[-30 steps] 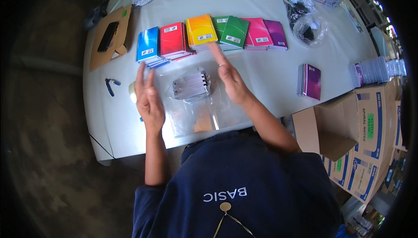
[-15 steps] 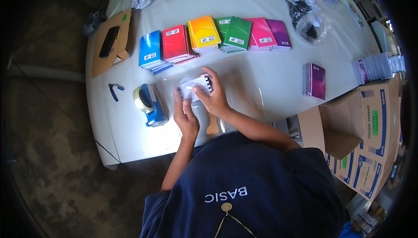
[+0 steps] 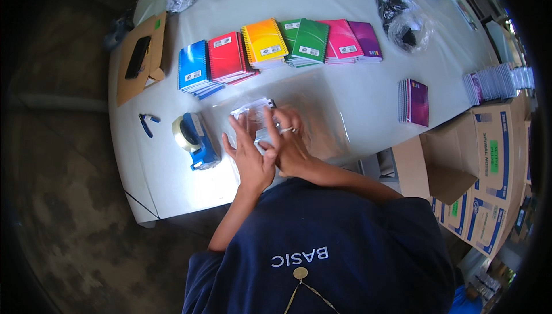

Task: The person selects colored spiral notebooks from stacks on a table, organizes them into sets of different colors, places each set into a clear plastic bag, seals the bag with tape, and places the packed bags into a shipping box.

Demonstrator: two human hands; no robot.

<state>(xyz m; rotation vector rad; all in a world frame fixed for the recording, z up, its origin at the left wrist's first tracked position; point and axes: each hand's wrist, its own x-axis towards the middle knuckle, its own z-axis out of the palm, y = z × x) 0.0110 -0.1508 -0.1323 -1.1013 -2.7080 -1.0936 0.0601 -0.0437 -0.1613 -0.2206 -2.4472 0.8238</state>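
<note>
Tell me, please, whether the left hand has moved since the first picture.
Yes: the left hand has moved rightward; it overlapped the blue tape dispenser then, and now is to its right.

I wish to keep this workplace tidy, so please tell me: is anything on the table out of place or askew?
The lone purple notebook stack at the right lies apart from the row of coloured notebooks, so it seems stray. In that row, the blue stack looks askew, fanning out at its near edge.

White lettering (image 3: pixel 299 256) marks the shirt (image 3: pixel 351 256) at six o'clock. Cartons (image 3: pixel 497 133) at three bear print (image 3: pixel 485 153); notebooks (image 3: pixel 261 36) at twelve, white labels (image 3: pixel 272 51).
</note>
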